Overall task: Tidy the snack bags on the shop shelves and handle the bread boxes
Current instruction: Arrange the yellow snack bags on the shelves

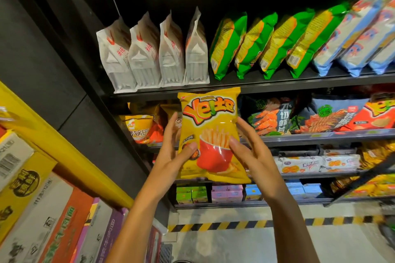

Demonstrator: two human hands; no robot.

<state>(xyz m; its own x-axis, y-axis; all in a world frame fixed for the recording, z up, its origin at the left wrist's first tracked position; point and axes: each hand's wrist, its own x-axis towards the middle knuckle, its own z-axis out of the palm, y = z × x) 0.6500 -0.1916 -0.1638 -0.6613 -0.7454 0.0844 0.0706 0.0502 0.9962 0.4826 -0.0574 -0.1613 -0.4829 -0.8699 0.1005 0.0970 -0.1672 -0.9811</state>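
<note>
A yellow snack bag (210,132) printed with fries in a red cup is held upright in front of the second shelf (320,137). My left hand (173,151) grips its left edge, thumb on the front and fingers behind. My right hand (249,148) grips its right edge the same way. Behind the bag, more yellow and orange snack bags (141,128) stand on that shelf at the left, partly hidden.
The top shelf holds white bags (149,55), green bags (267,45) and pale blue packs (359,34). Dark shrimp-chip bags (275,117) and a red bag (376,113) sit to the right. Small boxes (226,193) fill lower shelves. Stacked cartons (42,209) stand at the left.
</note>
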